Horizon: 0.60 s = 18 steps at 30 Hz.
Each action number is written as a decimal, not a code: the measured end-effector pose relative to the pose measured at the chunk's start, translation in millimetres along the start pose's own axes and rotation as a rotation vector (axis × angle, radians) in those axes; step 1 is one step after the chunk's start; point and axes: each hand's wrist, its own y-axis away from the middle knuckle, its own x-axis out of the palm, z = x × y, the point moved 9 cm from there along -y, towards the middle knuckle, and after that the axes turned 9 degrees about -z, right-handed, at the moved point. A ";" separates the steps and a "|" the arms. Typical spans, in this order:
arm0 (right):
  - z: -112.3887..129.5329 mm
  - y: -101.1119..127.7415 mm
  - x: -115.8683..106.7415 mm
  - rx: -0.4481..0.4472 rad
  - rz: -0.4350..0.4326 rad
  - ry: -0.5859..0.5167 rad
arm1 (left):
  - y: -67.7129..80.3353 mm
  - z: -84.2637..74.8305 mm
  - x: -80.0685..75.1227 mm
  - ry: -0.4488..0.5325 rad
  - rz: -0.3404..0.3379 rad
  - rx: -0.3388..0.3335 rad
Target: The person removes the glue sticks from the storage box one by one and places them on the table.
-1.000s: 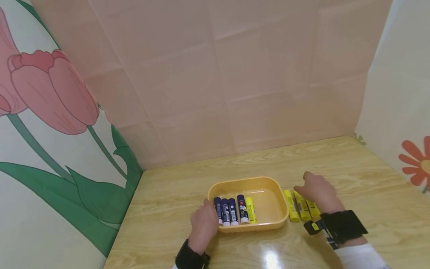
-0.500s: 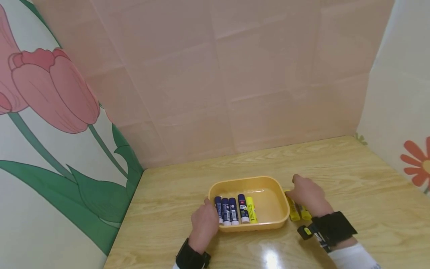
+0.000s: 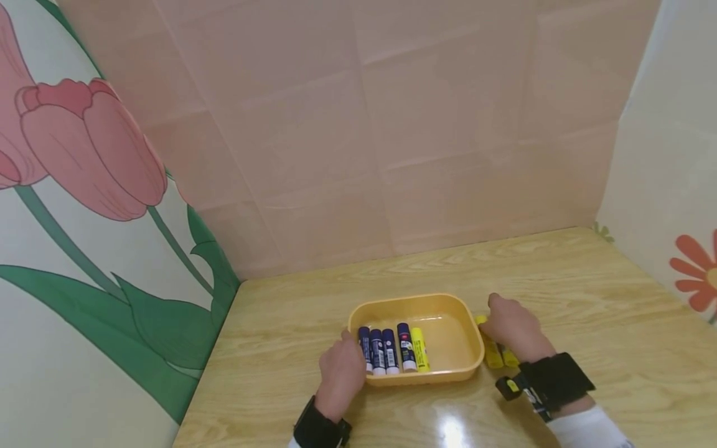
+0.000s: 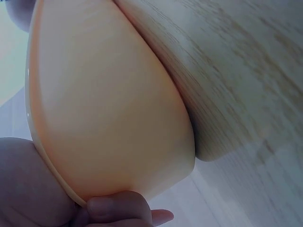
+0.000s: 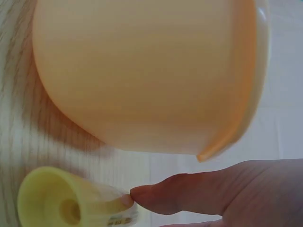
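Note:
My left hand (image 3: 340, 370) grips the left end of a yellow-orange plastic tray (image 3: 454, 376). In the left wrist view its fingers (image 4: 118, 206) curl against the outside of the wall, below the rim. Blue glue sticks (image 3: 378, 353) and one yellow glue stick (image 3: 419, 350) lie side by side in the tray's left half. Right of the tray, my right hand (image 3: 516, 326) reaches over yellow glue sticks on the table and pinches the one nearest the tray (image 3: 493, 356). The right wrist view shows a fingertip against this glue stick (image 5: 92, 201); the other fingers are mostly hidden.
The wooden table (image 3: 280, 348) meets a pinkish covered wall (image 3: 392, 155) at the back. A wall with painted tulips (image 3: 95, 149) stands on the left, and one with a red flower (image 3: 694, 267) on the right. The tray's right half shows bare floor.
My right hand has moved left and down from above the middle of the yellow glue sticks to the one closest to the tray. The left hand has stayed at the tray's end.

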 end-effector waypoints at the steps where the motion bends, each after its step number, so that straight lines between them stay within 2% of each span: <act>1: 0.2 0.4 -0.9 0.001 0.002 0.001 | 0.0 0.1 -0.2 0.000 -0.001 0.001; 8: -2.4 2.4 1.9 0.033 0.056 -0.021 | 1.1 1.7 0.8 -0.010 0.003 -0.004; 18: -5.4 1.8 1.9 0.040 0.064 -0.024 | 1.8 2.9 2.2 -0.011 0.002 -0.010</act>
